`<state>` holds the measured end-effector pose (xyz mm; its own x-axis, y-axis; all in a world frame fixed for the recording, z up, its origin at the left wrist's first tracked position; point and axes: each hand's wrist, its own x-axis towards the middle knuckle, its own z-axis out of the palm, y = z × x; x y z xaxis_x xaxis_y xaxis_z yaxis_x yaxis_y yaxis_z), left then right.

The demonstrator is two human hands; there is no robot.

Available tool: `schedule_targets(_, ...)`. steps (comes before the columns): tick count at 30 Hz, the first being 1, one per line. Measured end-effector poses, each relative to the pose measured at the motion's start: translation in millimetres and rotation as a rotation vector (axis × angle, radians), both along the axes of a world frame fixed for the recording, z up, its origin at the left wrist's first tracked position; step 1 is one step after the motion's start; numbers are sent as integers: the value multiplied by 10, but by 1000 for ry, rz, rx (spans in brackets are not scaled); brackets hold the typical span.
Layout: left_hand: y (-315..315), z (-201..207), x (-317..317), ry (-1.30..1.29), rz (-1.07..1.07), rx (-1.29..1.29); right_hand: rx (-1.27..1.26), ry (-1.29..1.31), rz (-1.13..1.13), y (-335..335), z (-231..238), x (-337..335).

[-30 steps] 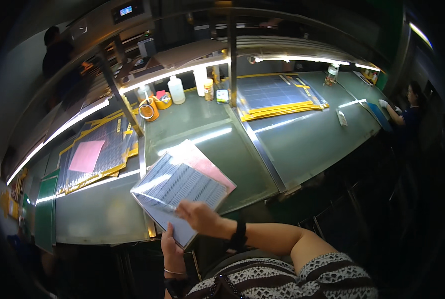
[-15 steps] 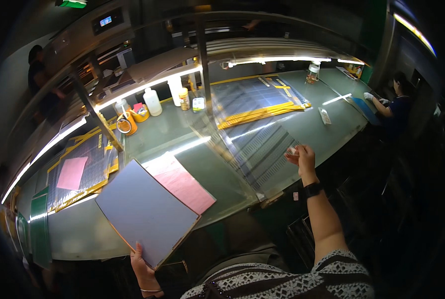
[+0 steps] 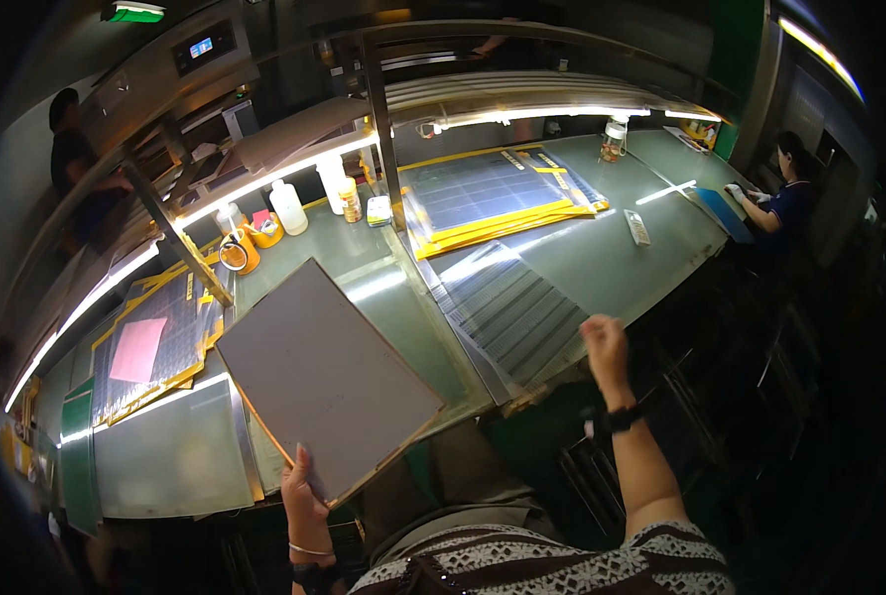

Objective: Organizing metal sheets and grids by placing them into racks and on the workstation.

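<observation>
My left hand (image 3: 307, 484) grips a flat grey rectangular panel (image 3: 329, 377) by its near-left edge, thumb on top. The panel is tilted above the bench and has thin brownish edges. My right hand (image 3: 607, 349) is raised near the bench's front edge, fingers curled together; whatever may be in them is hidden and blurred. Just left of that hand, a dark striped transparent sheet (image 3: 512, 312) lies on the bench.
Yellow-taped gridded sheets (image 3: 507, 198) lie at the back. More of them sit at the left under a pink sheet (image 3: 138, 350). Bottles (image 3: 288, 208) and orange tape rolls (image 3: 240, 252) stand beneath the lamp rail. A metal post (image 3: 381, 129) rises mid-bench. A co-worker (image 3: 790, 193) works at the right.
The grey panel has moved up and right, and the pink sheet beside it no longer shows. My right hand has lowered slightly; the small pale thing seen in its fingers is not visible now.
</observation>
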<state>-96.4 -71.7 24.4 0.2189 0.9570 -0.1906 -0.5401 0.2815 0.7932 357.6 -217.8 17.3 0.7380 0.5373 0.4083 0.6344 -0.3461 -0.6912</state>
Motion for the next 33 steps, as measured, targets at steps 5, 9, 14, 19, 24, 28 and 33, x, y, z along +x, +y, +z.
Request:
schedule_targets(5, 34, 1, 405, -77, -101, 5, 328, 1162, 798, 274, 347, -1448)
schedule_targets(9, -8, 64, 625, -54, -181, 37, 400, 1015, 655, 525, 463, -1662)
schedule_targets(14, 140, 94, 543, -49, -180, 104, 456, -216, 840, 607, 1021, -2048)
schedule_targets(19, 47, 143, 443, -567, -237, 10, 103, -690, 1072, 734, 384, -2650)
schedule_targets(24, -26, -353, 330, -560, -179, -38, 58, -445, 1345, 727, -112, -2701)
schedule_targets(28, -55, -297, 277, -602, -190, -103, 71, -319, 1414, 750, -169, -2684)
schedule_targets(33, -76, -349, 208, -612, -221, -117, -41, 479, 1235, 867, -192, -2768)
